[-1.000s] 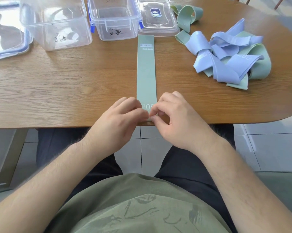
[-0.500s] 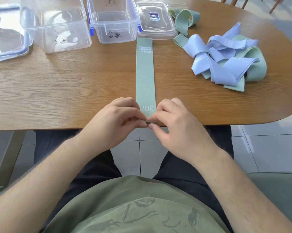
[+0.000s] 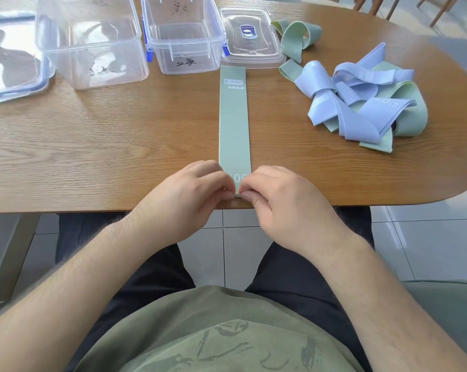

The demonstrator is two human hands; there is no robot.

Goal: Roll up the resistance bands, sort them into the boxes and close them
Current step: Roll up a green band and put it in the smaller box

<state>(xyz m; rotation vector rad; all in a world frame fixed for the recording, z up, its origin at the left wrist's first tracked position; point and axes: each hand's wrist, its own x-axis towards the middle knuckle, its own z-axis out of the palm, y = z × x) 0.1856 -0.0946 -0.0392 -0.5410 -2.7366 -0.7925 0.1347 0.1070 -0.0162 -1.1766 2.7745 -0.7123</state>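
A flat green resistance band (image 3: 233, 122) lies straight on the wooden table (image 3: 106, 146), running from the boxes to the near edge. My left hand (image 3: 189, 194) and my right hand (image 3: 283, 200) pinch its near end between thumbs and fingertips at the table edge. The end looks slightly folded or curled, mostly hidden by my fingers. Two clear plastic boxes (image 3: 92, 47) (image 3: 182, 33) stand open at the back. A tangled heap of blue and green bands (image 3: 361, 100) lies on the right.
A clear lid (image 3: 251, 38) lies right of the boxes, and another blue-rimmed lid (image 3: 9, 63) lies at the far left. One loose green band (image 3: 298, 38) sits behind the heap. My lap and a tiled floor are below the table edge.
My hands stay pinched on the band's near end, with fingers shifting a little over its printed number. The band itself has not moved.
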